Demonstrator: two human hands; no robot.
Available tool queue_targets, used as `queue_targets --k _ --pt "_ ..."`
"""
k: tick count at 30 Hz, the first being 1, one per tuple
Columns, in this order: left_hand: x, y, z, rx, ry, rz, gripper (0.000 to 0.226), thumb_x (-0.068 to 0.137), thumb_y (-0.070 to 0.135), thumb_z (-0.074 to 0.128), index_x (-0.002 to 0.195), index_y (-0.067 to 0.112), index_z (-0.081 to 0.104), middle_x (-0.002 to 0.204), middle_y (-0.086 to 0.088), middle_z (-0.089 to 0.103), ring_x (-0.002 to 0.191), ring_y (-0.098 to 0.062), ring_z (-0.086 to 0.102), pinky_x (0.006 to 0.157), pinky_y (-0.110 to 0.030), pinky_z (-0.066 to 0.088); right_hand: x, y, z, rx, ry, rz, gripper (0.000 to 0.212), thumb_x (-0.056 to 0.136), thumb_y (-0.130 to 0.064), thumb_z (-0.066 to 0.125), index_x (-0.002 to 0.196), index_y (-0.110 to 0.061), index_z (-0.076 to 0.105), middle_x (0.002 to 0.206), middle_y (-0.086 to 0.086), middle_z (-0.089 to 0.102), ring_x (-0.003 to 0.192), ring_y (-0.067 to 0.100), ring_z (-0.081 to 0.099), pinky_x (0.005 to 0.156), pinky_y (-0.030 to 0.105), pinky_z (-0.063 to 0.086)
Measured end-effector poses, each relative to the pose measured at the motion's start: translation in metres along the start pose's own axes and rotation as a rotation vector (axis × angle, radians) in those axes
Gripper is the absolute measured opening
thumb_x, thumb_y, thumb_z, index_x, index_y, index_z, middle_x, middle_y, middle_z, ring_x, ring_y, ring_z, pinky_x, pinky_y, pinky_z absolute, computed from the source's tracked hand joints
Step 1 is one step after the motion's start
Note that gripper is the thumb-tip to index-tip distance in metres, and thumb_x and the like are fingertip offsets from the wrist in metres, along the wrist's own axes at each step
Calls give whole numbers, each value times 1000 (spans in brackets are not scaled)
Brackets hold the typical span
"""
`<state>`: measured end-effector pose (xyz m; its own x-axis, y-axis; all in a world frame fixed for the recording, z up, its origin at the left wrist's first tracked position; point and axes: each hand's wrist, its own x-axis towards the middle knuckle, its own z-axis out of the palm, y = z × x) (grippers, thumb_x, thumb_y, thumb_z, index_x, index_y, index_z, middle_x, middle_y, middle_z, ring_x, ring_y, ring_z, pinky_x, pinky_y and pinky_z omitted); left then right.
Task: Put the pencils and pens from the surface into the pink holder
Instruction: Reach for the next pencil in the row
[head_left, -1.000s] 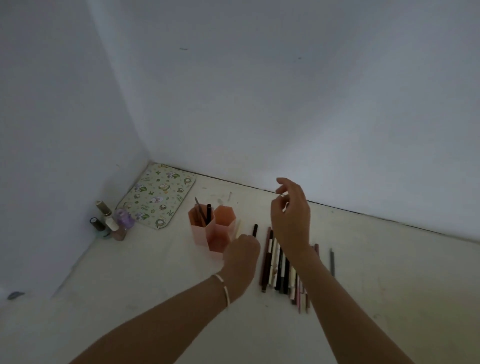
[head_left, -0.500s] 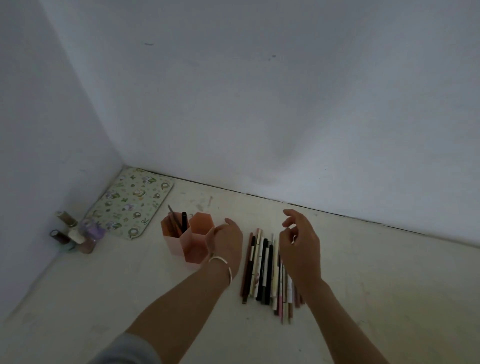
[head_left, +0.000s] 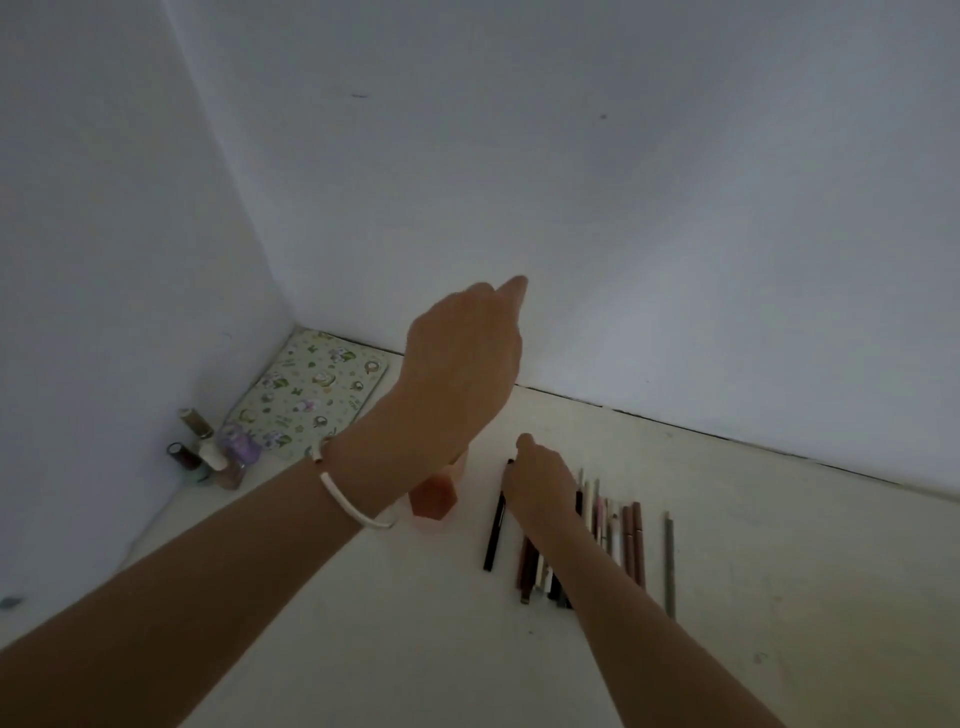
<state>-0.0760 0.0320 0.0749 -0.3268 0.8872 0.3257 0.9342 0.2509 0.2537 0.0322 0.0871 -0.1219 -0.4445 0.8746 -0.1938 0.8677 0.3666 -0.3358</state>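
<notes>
Right hand sitting on the pen row, left hand hanging over the holder.

Right hand (head_left: 540, 486) is lying, fingers curled, on the row of dark and pale pens and pencils (head_left: 608, 525) on the off-white surface (head_left: 779, 597); can't tell if it's pinching one. A black pen (head_left: 494, 535) is lying just left, a grey pencil (head_left: 670, 564) apart on the right. Left hand (head_left: 460, 364), white bangle (head_left: 353, 506) on wrist, is hovering loosely closed, holding nothing visible, covering most of the pink hexagonal plastic holder (head_left: 434, 496). Small bottles (head_left: 213, 449) and a patterned mat (head_left: 311, 395) are sitting in the far corner.

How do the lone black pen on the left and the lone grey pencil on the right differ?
The black pen is dark and thicker; the grey pencil is pale and slimmer. The pen lies nearest the pink holder, beside the right hand; the pencil lies farthest from both. Both lie flat, apart from the main row.
</notes>
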Motion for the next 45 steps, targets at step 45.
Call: queue_targets --k 45 --pt "-159 -45 77 -356 62 122 15 76 7 41 72 12 55 70 2 52 54 -4 34 48 -8 25 -49 -56 -12 424 490 -559 31 89 -17 52 119 -12 60 118 3 58 92 9 60 77 16 52"
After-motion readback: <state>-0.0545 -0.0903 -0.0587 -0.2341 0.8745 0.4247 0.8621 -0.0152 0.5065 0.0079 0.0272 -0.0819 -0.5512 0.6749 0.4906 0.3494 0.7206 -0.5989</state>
